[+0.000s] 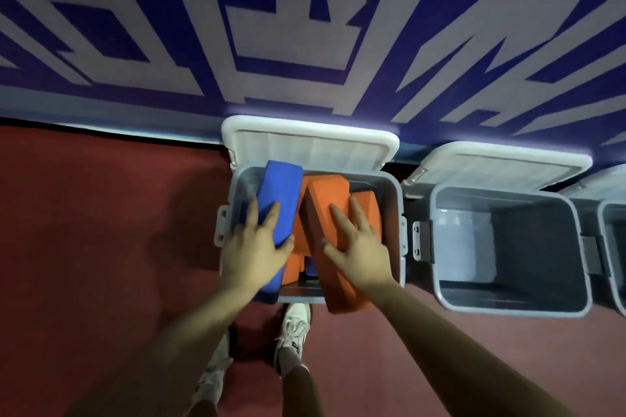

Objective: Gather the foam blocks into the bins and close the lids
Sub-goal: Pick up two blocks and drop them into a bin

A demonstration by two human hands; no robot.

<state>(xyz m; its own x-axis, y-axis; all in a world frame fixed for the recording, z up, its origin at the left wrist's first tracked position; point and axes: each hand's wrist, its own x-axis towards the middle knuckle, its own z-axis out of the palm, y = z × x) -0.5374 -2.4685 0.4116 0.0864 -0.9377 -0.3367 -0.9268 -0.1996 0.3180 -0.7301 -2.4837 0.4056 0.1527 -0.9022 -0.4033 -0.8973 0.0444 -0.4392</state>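
Red floor [101,213] lies under a gray bin [394,200]. Left hand [254,247] holds a blue block [281,189], thumb curled under; flat right hand [359,247] presses an orange block [327,203]. Both stick out, so push them down before closing the lid [310,142].

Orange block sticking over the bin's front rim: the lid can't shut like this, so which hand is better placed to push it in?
Right hand: it rests on that orange block; left hand holds the blue block.
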